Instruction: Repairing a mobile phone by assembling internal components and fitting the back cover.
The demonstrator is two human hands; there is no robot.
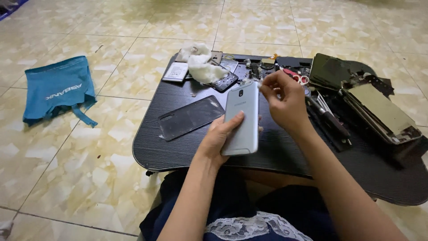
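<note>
Far to your left, a blue cloth bag (58, 91) lies crumpled on the tiled floor (111, 178), well apart from the low black table (178, 151) in front of you. On the table's left part a dark phone back panel (189, 117) lies flat, and behind it sit a small battery (176, 71) and a wad of white cotton (200, 64) resting on more phone parts.

Your left hand (219, 137) grips the silver phone (242, 118) from the side and below, thumb pressed on its back; it is held above the table's middle, back facing you and tilted up, which seems to keep the top edge steady and in view. Your right hand (285, 100) is closed in a pinch at the phone's top right corner; it seems to pinch a small white wisp, but what it is I cannot tell.

To the right lie small scissors with red handles (299, 78), dark tools (330, 120) and a stack of opened phones (379, 109), all within reach.
</note>
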